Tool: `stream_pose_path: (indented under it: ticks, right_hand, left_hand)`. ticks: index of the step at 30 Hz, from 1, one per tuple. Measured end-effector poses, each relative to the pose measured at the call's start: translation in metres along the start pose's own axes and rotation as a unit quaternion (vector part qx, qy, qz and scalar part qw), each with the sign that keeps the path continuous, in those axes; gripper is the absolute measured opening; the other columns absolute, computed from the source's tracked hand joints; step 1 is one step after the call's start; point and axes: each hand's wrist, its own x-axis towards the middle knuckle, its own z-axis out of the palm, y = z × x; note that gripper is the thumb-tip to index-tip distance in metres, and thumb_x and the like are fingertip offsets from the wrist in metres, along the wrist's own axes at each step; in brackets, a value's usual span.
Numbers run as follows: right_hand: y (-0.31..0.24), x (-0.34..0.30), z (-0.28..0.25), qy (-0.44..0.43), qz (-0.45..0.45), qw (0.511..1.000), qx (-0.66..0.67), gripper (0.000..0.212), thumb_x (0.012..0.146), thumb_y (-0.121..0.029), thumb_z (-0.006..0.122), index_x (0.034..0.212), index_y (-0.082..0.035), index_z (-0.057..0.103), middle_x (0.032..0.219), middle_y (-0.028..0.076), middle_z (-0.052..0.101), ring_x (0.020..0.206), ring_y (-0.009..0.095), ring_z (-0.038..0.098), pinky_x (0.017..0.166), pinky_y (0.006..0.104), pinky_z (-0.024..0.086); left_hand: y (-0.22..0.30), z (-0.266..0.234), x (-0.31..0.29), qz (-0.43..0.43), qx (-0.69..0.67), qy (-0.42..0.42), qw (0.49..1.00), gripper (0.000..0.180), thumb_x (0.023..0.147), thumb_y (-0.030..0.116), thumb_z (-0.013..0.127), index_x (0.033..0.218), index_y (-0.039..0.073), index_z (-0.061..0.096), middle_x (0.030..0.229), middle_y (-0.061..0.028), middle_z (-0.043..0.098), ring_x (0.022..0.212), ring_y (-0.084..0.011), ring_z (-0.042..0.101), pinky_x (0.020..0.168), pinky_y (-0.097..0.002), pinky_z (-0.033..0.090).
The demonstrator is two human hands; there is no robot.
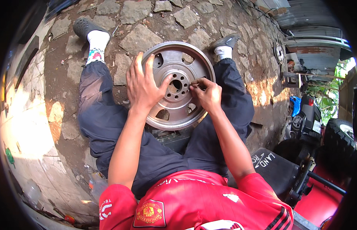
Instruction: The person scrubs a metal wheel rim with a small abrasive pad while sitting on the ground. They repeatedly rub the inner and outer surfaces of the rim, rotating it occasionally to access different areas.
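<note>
A red shirt (186, 201) was nearest. The wheel (176, 105) lay between the spread left hand (143, 89) and the curled right hand (207, 95), its hold unclear; it looked brownish-grey, round, pierced.

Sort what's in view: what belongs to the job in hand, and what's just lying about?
In the job:
grey metal disc with holes
left hand, spread on it
right hand, fingertips near its centre

Lying about, apparently:
crumpled blue item, right
round metal piece, upper right
small green object, far left
</note>
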Motion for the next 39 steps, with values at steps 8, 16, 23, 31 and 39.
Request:
stream_pose_path:
  ticks: [8, 16, 23, 31, 39]
  right_hand:
    - [-0.027, 0.058, -0.007, -0.024, -0.107, 0.992, -0.062, 0.020, 0.084, -0.018, 0.089, 0.101, -0.007, 0.084, 0.085, 0.013, 0.081, 0.073, 0.016, 0.076, 0.071, 0.0334, 0.059]
    - [0.001, -0.014, -0.008, 0.015, -0.078, 0.997, 0.020, 0.021, 0.087, -0.012, 0.085, 0.107, -0.006, 0.083, 0.090, 0.012, 0.083, 0.077, 0.019, 0.080, 0.076, 0.0347, 0.062]
    - [-0.006, -0.074, -0.018, 0.020, -0.040, 0.911, 0.410, 0.025, 0.095, -0.010, 0.084, 0.114, 0.003, 0.075, 0.096, 0.009, 0.081, 0.083, 0.012, 0.076, 0.078, 0.0288, 0.062]
    - [-0.037, -0.162, -0.079, -0.066, -0.102, 0.839, 0.531, 0.023, 0.102, -0.004, 0.075, 0.121, 0.005, 0.066, 0.112, 0.015, 0.079, 0.095, 0.017, 0.077, 0.087, 0.0327, 0.063]
    - [-0.070, -0.174, -0.116, -0.100, -0.204, 0.881, 0.415, 0.027, 0.097, -0.010, 0.082, 0.118, 0.005, 0.076, 0.107, 0.012, 0.081, 0.100, 0.017, 0.079, 0.090, 0.0317, 0.063]
  left_hand:
    - [0.006, 0.001, 0.001, -0.001, 0.009, 0.001, 1.000, 0.085, 0.087, 0.057, 0.078, 0.151, 0.006, 0.055, 0.155, -0.0258, 0.048, 0.142, -0.0439, 0.049, 0.118, -0.0561, 0.039]
    - [-0.001, 0.003, -0.003, -0.008, -0.014, 0.012, 1.000, 0.072, 0.088, 0.047, 0.079, 0.146, 0.009, 0.059, 0.155, -0.0245, 0.049, 0.143, -0.0438, 0.049, 0.119, -0.0560, 0.039]
    - [-0.022, -0.003, -0.006, 0.042, -0.087, 0.057, 0.994, 0.040, 0.093, 0.029, 0.076, 0.132, 0.016, 0.075, 0.149, -0.0206, 0.061, 0.147, -0.0401, 0.050, 0.124, -0.0524, 0.037]
    - [0.119, -0.103, -0.086, -0.075, -0.565, -0.193, 0.798, 0.033, 0.106, 0.014, 0.073, 0.135, -0.001, 0.073, 0.123, -0.0100, 0.079, 0.107, -0.0155, 0.075, 0.096, -0.0306, 0.058]
    - [0.162, -0.164, -0.094, -0.073, -0.510, -0.077, 0.854, 0.023, 0.099, 0.004, 0.079, 0.121, -0.003, 0.076, 0.108, -0.0103, 0.081, 0.098, -0.0144, 0.076, 0.087, -0.0293, 0.062]
